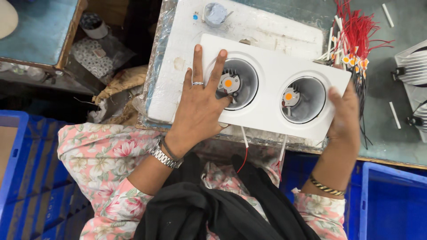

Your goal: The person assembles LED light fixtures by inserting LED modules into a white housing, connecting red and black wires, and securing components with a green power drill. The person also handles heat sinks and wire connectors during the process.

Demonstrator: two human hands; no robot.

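While both LED chips sit seated, left hand [200, 104] lies splayed on fixture [271, 89] (wires dangling below), right hand [346, 118] gripping its end at the bench edge.

Your left hand [199, 106] lies flat on the white double lamp housing [267, 89], 2 fingers reaching over the rim of the nearer recess [240, 82]. Beyond those fingertips you have open white foam board [267, 26], blocked only by a small round tin [215, 13] at its far edge. Your right hand [344, 118] grips the housing's other end; just beyond it a bundle of red wires [356, 40] crowds the way. Further right, bare grey tabletop [380, 133] gives room until the finned metal parts [413, 71] at the edge. Below both wrists, blue crates [391, 200] close in.
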